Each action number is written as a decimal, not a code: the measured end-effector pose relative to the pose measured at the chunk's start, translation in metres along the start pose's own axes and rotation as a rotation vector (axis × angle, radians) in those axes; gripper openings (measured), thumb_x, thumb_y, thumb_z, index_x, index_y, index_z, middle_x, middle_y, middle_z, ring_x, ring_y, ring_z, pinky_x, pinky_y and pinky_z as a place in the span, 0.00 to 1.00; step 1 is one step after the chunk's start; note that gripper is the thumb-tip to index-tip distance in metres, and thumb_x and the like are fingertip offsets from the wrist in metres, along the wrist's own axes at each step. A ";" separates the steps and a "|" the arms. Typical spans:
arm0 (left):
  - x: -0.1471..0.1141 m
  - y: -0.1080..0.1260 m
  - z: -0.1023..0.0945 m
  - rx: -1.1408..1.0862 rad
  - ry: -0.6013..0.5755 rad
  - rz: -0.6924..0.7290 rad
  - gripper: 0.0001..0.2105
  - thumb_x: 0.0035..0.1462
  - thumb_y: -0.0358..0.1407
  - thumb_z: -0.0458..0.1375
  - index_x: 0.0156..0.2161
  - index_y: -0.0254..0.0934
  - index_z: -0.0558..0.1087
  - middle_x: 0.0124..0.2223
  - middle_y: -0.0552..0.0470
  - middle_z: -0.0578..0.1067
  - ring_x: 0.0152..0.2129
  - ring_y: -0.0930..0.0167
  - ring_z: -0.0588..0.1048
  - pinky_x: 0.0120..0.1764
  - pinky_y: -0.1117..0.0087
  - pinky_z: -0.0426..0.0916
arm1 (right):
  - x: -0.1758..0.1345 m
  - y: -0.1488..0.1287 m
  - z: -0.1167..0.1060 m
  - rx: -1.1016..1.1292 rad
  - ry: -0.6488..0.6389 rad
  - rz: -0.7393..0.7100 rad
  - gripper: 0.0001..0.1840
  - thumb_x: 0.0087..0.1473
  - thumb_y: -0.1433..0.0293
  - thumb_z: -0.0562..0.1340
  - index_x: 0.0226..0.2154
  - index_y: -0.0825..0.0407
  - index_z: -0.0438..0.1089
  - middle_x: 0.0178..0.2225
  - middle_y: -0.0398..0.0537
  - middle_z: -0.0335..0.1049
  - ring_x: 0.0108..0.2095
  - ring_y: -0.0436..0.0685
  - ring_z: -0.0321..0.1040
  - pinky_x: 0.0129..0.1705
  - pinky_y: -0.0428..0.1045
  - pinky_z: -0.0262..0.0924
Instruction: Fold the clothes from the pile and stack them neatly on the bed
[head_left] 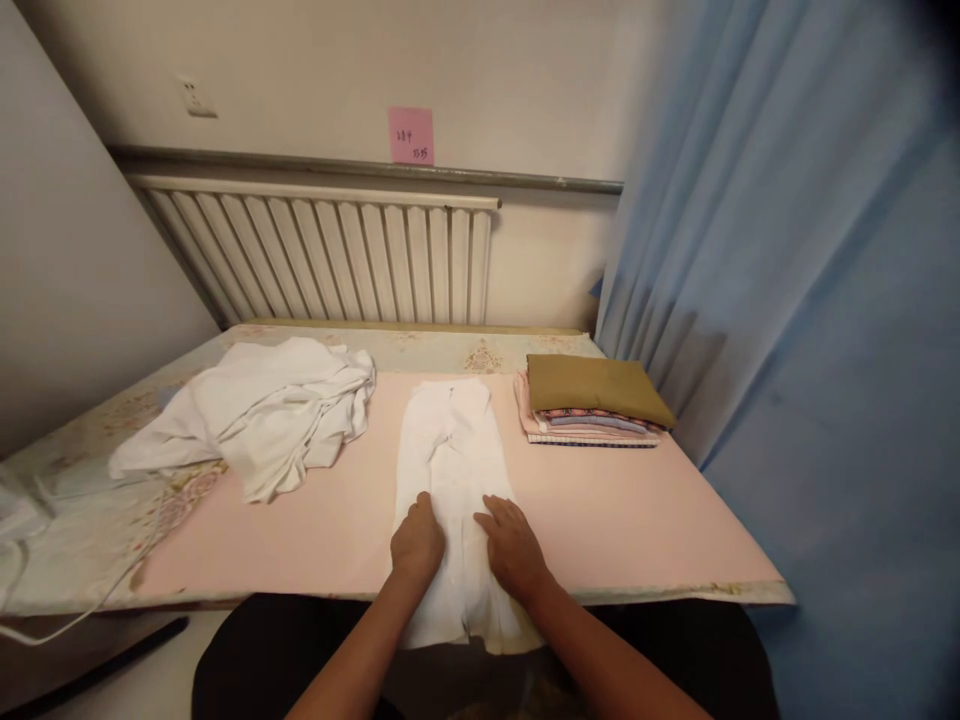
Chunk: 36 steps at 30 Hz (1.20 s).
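A pair of white trousers (459, 450) lies lengthwise in front of me, waist end away from me. Its leg ends hang over the near edge of the table. My left hand (418, 538) is closed at the left edge of the trousers, fingers curled around the fabric there. On the right leg rests my right hand (511, 540), its fingers stretched out and slightly apart, holding nothing. Both hands are about midway down the legs, with a strip of white cloth visible between them.
A crumpled heap of white clothes (277, 405) lies on the left. Folded fabrics (596, 395), olive on top, are stacked on the right. Pink cloth (615, 510) covers the table's middle. A blue curtain (810, 350) hangs on the right; a white cable (82, 612) crosses the left corner.
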<state>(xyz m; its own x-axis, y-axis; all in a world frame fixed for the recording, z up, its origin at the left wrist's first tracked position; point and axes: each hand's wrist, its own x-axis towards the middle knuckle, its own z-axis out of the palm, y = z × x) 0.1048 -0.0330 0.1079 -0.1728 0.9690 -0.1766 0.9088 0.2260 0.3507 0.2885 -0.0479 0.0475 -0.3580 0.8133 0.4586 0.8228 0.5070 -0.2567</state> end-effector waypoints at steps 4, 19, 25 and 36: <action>0.009 -0.015 -0.004 -0.071 0.015 -0.003 0.17 0.55 0.29 0.48 0.51 0.38 0.59 0.45 0.43 0.75 0.40 0.65 0.75 0.38 0.67 0.63 | 0.000 0.001 0.001 -0.003 -0.007 0.003 0.25 0.52 0.82 0.51 0.49 0.51 0.70 0.57 0.54 0.63 0.59 0.60 0.55 0.62 0.60 0.48; 0.032 -0.086 -0.009 -0.189 0.129 0.071 0.09 0.54 0.29 0.51 0.42 0.38 0.66 0.33 0.53 0.74 0.31 0.71 0.73 0.36 0.72 0.62 | -0.001 0.001 0.000 0.003 -0.041 0.013 0.25 0.52 0.81 0.52 0.50 0.52 0.70 0.58 0.54 0.62 0.60 0.60 0.54 0.63 0.60 0.46; 0.031 -0.093 -0.009 -0.165 0.170 0.100 0.08 0.55 0.29 0.50 0.40 0.38 0.67 0.33 0.54 0.73 0.30 0.71 0.72 0.35 0.72 0.62 | -0.001 0.000 -0.001 0.005 -0.024 0.012 0.25 0.51 0.81 0.52 0.50 0.51 0.70 0.57 0.54 0.63 0.59 0.60 0.55 0.62 0.61 0.47; -0.005 -0.063 -0.001 0.266 0.196 0.682 0.09 0.62 0.29 0.48 0.35 0.38 0.71 0.37 0.49 0.71 0.38 0.65 0.66 0.41 0.63 0.62 | -0.001 -0.001 -0.003 0.017 -0.024 0.008 0.25 0.52 0.81 0.51 0.50 0.52 0.70 0.57 0.55 0.63 0.59 0.60 0.55 0.62 0.61 0.47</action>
<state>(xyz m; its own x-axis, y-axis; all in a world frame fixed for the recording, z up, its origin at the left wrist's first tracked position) 0.0483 -0.0518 0.0879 0.4183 0.8912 0.1756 0.8954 -0.4371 0.0854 0.2892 -0.0496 0.0496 -0.3622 0.8241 0.4355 0.8184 0.5048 -0.2746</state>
